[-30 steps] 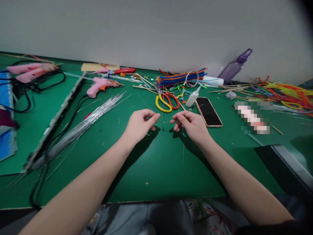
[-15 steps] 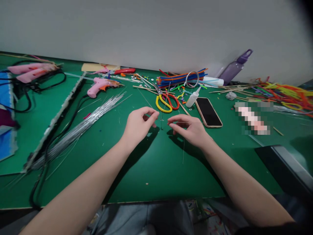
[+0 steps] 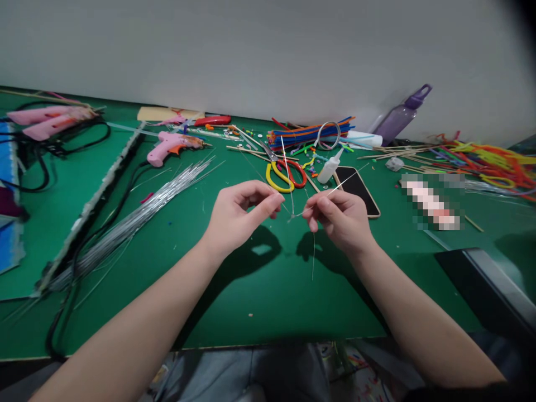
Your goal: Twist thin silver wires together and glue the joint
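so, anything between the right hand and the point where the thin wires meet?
Nothing visible. The right hand pinches one of the thin wires beside that point; only wire spans the gap. The yellow-and-red-handled scissors lie farther back on the green table, not between.

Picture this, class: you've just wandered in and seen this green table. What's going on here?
A person is handling thin silvery wires with both bare hands, just above a green table. The left hand and right hand pinch strands that meet between them; whether they are joined is too fine to tell. A bundle of similar strands lies to the left. Scissors lie beyond the hands, and a phone is partly hidden behind the right one.
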`<move>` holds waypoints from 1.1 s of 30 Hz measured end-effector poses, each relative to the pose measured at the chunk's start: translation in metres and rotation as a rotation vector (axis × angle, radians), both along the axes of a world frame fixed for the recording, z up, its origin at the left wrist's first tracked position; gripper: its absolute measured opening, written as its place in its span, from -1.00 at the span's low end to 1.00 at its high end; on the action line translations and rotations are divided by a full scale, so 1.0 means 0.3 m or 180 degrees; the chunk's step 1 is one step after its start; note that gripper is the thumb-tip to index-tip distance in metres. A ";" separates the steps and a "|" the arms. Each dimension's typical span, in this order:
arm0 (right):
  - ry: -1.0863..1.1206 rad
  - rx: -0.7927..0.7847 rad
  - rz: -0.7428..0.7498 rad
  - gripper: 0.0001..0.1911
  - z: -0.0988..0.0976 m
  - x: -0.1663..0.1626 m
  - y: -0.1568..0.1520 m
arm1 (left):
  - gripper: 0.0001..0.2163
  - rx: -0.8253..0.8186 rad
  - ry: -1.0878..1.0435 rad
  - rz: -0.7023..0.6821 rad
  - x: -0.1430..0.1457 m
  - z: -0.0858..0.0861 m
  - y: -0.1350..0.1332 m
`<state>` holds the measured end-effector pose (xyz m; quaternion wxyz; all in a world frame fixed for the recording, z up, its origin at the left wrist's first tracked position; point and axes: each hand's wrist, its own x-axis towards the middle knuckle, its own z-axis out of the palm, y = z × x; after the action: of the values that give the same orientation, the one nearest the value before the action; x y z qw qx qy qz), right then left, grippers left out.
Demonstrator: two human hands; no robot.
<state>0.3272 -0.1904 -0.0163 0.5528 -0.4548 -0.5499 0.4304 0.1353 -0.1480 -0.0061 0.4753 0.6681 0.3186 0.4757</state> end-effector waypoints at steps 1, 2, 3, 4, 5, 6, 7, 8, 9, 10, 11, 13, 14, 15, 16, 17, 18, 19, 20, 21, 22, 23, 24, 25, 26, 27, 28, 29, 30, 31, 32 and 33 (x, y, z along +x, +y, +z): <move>0.0118 -0.0108 0.0089 -0.72 -0.002 0.002 0.000 | -0.83 -0.0001 -0.0055 -0.0058 -0.001 0.000 -0.001; 0.0220 -0.0198 0.0156 -0.70 -0.003 0.003 0.000 | -0.85 -0.0009 -0.0100 -0.0113 -0.002 0.000 -0.001; 0.0309 -0.0260 0.0200 -0.70 -0.005 0.004 0.000 | -0.86 -0.0029 -0.0131 -0.0171 -0.003 -0.001 -0.002; 0.0397 -0.0288 0.0223 -0.70 -0.006 0.004 0.001 | -0.86 -0.0064 -0.0143 -0.0224 -0.003 -0.001 -0.002; 0.0484 -0.0296 0.0230 -0.72 -0.008 0.003 0.002 | -0.86 -0.0110 -0.0136 -0.0276 -0.003 -0.001 -0.003; 0.0555 -0.0303 0.0235 -0.73 -0.009 0.003 0.004 | -0.86 -0.0155 -0.0114 -0.0318 -0.002 -0.001 -0.004; 0.0603 -0.0316 0.0229 -0.74 -0.011 0.003 0.007 | -0.85 -0.0194 -0.0084 -0.0354 -0.001 -0.001 -0.005; 0.0622 -0.0339 0.0212 -0.75 -0.012 0.003 0.009 | -0.85 -0.0224 -0.0056 -0.0373 0.000 0.000 -0.006; 0.0614 -0.0368 0.0190 -0.75 -0.015 0.004 0.012 | -0.85 -0.0243 -0.0035 -0.0361 0.002 0.001 -0.007; 0.0590 -0.0396 0.0166 -0.74 -0.017 0.006 0.014 | -0.85 -0.0248 -0.0020 -0.0319 0.004 0.002 -0.008; 0.0563 -0.0418 0.0147 -0.73 -0.019 0.007 0.016 | -0.85 -0.0234 -0.0007 -0.0255 0.005 0.003 -0.009; 0.0542 -0.0443 0.0135 -0.73 -0.022 0.009 0.018 | -0.85 -0.0138 0.0082 -0.0096 0.007 0.003 -0.011; 0.0543 -0.0461 0.0142 -0.73 -0.023 0.009 0.019 | -0.85 -0.0043 0.0187 0.0011 0.007 0.002 -0.012; 0.0553 -0.0479 0.0148 -0.73 -0.023 0.009 0.019 | -0.84 0.0097 0.0333 0.0148 0.006 0.001 -0.013; 0.0568 -0.0501 0.0154 -0.74 -0.023 0.009 0.020 | -0.84 0.0287 0.0503 0.0321 0.005 0.000 -0.014; 0.0593 -0.0519 0.0160 -0.74 -0.022 0.009 0.020 | -0.85 0.0514 0.0669 0.0524 0.003 -0.002 -0.014; 0.0632 -0.0528 0.0172 -0.76 -0.022 0.008 0.021 | -0.87 0.0765 0.0801 0.0735 0.001 -0.004 -0.014; 0.0679 -0.0528 0.0188 -0.77 -0.022 0.008 0.021 | -0.89 0.1031 0.0881 0.0918 -0.001 -0.007 -0.013; 0.0719 -0.0521 0.0198 -0.78 -0.022 0.008 0.022 | -0.92 0.1294 0.0922 0.1050 -0.003 -0.009 -0.011; 0.0738 -0.0516 0.0201 -0.79 -0.022 0.008 0.023 | -0.95 0.1533 0.0948 0.1129 -0.005 -0.012 -0.009; 0.0729 -0.0516 0.0191 -0.79 -0.023 0.009 0.025 | -0.96 0.1745 0.0977 0.1173 -0.006 -0.014 -0.006; 0.0695 -0.0522 0.0169 -0.79 -0.024 0.010 0.026 | -0.96 0.1923 0.1037 0.1180 -0.008 -0.017 -0.003; 0.0645 -0.0533 0.0139 -0.78 -0.025 0.011 0.027 | -0.94 0.2067 0.1120 0.1156 -0.009 -0.019 -0.001; 0.0597 -0.0545 0.0106 -0.77 -0.026 0.012 0.028 | -0.93 0.2176 0.1214 0.1098 -0.009 -0.021 0.002; 0.0567 -0.0555 0.0081 -0.76 -0.028 0.013 0.028 | -0.92 0.2254 0.1304 0.1023 -0.010 -0.023 0.004; 0.0562 -0.0562 0.0067 -0.75 -0.028 0.013 0.029 | -0.91 0.2310 0.1377 0.0948 -0.010 -0.024 0.005; 0.0578 -0.0567 0.0065 -0.75 -0.029 0.013 0.029 | -0.91 0.2352 0.1426 0.0886 -0.010 -0.025 0.007; 0.0609 -0.0574 0.0070 -0.76 -0.029 0.013 0.029 | -0.91 0.2374 0.1463 0.0841 -0.011 -0.025 0.008; 0.0653 -0.0583 0.0083 -0.76 -0.029 0.013 0.029 | -0.91 0.2383 0.1495 0.0813 -0.012 -0.025 0.009; 0.0710 -0.0594 0.0109 -0.77 -0.028 0.013 0.029 | -0.91 0.2381 0.1534 0.0785 -0.013 -0.024 0.011; 0.0777 -0.0602 0.0146 -0.78 -0.027 0.012 0.029 | -0.91 0.2384 0.1569 0.0750 -0.014 -0.023 0.013; 0.0847 -0.0611 0.0187 -0.79 -0.026 0.012 0.029 | -0.90 0.2394 0.1600 0.0701 -0.015 -0.022 0.016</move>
<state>0.3307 -0.1818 -0.0242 0.5619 -0.4283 -0.4411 0.5534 0.1307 -0.1433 -0.0128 0.0547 0.8508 0.2982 0.4292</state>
